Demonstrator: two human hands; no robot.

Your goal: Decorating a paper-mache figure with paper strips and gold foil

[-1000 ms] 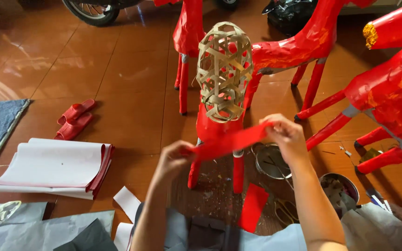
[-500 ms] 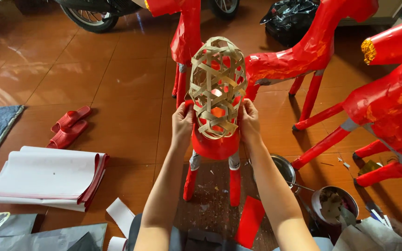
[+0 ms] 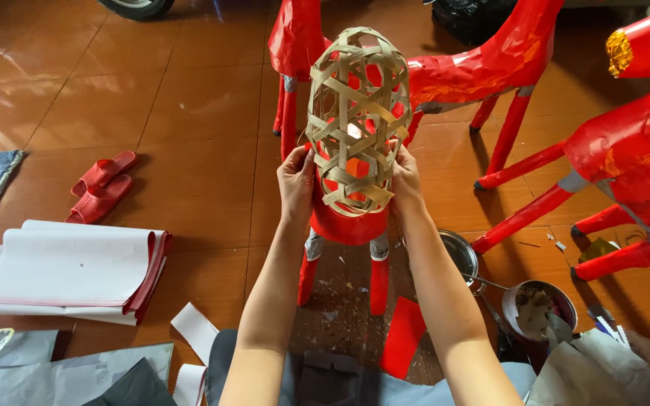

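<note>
A woven bamboo frame (image 3: 357, 113), egg-shaped and open-latticed, stands upright on a red paper-covered animal figure (image 3: 347, 225) right in front of me. My left hand (image 3: 296, 180) presses against the frame's lower left side and my right hand (image 3: 406, 177) presses against its lower right side. Both hands smooth red paper around the base of the frame. The figure's two red front legs (image 3: 379, 286) reach down to the brown tiled floor.
Other red paper animal figures (image 3: 490, 68) stand behind and at the right (image 3: 633, 165). A stack of white and red paper sheets (image 3: 69, 271) lies at left, with red sandals (image 3: 101, 186) beyond. Metal tins (image 3: 539, 308) and a loose red sheet (image 3: 402, 338) lie at lower right.
A second ago my hands held a red paper strip stretched below the frame. Now both have risen and pressed the paper against the frame's lower sides.
</note>
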